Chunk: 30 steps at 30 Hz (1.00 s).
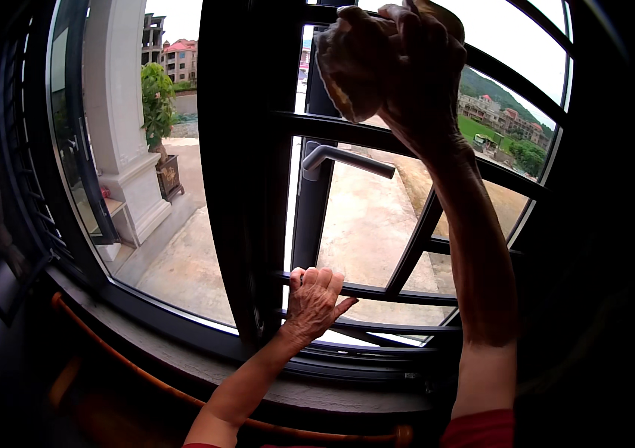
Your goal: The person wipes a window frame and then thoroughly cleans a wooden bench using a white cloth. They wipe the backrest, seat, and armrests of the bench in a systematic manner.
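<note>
My right hand [423,63] is raised high at the upper part of a window, closed around a pale, crumpled cloth [349,66]. The cloth lies against the dark bars there; the hand hides part of it. Lower down, the fingers of my left hand [315,302] curl over a low horizontal bar of the dark window grille [407,297], with the thumb pointing right. Between the two hands, a grey window handle [355,159] juts to the right from the dark frame.
A stone-like sill [183,358] runs below the window. In front of it curves a brown wooden rail [131,364]. A wide dark frame post [239,164] stands left of the grille. Beyond the left pane are a white pillar [119,97] and a potted plant [159,112].
</note>
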Motion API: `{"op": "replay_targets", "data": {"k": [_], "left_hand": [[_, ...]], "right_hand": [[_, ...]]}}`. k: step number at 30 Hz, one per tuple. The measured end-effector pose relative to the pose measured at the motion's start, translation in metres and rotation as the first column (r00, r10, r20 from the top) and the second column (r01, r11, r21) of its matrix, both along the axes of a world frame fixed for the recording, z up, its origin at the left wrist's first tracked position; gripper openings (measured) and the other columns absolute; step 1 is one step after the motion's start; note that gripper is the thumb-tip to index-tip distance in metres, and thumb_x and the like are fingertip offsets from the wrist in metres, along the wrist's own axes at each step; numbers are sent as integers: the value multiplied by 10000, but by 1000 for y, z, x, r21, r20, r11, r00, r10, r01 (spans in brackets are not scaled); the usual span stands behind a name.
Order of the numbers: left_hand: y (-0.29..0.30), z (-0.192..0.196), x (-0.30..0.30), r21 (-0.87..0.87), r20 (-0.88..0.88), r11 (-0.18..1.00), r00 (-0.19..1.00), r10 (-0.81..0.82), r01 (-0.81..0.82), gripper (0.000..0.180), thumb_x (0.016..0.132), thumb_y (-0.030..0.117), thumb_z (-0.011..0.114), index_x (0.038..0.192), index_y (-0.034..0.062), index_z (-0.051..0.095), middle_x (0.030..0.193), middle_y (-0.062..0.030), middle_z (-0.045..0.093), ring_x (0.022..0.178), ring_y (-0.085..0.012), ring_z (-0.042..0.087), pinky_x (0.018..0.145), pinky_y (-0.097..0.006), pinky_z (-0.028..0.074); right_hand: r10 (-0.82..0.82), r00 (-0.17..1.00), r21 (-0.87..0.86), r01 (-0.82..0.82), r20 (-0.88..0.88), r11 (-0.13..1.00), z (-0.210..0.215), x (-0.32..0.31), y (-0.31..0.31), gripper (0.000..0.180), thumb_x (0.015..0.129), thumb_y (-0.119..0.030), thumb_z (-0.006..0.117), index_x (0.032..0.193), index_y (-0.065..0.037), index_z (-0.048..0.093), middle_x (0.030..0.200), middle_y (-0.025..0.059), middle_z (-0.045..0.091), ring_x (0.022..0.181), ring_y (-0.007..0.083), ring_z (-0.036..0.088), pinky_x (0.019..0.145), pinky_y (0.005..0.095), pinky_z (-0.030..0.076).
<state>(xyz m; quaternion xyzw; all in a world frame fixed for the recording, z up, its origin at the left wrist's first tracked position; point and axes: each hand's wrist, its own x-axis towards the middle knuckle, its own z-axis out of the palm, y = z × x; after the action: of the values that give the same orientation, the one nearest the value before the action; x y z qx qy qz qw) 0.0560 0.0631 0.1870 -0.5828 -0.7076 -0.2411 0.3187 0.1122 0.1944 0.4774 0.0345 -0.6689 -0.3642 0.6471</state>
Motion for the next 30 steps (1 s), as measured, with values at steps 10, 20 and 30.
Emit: {"op": "replay_targets", "data": {"k": [10,20,30], "left_hand": [[14,6,11,18,15,993,993,-119,119,418,786,370,701,1091,132,543,969,-48,512,919,-208,481,851,-388,308],[14,2,9,37,-6,993,993,-115,115,428,737,328,745,1061,119,558,939,-63,480,905,-219,467,837,-394,305],[19,6,19,9,16,994,994,-108,108,518,700,324,775,1105,123,522,944,-69,468,920,-238,453,864,-405,305]], "right_hand": [[-76,982,33,71,173,997,-38,-13,-42,484,684,-300,783,1062,-102,556,993,110,522,921,286,573,748,468,449],[-510,834,-88,535,209,840,-73,141,2,723,711,-281,778,1331,-98,452,1288,108,454,1173,280,439,940,438,334],[-385,906,-368,423,175,828,-174,242,30,474,814,-327,679,1166,-64,501,1065,140,543,986,349,521,852,450,439]]}}
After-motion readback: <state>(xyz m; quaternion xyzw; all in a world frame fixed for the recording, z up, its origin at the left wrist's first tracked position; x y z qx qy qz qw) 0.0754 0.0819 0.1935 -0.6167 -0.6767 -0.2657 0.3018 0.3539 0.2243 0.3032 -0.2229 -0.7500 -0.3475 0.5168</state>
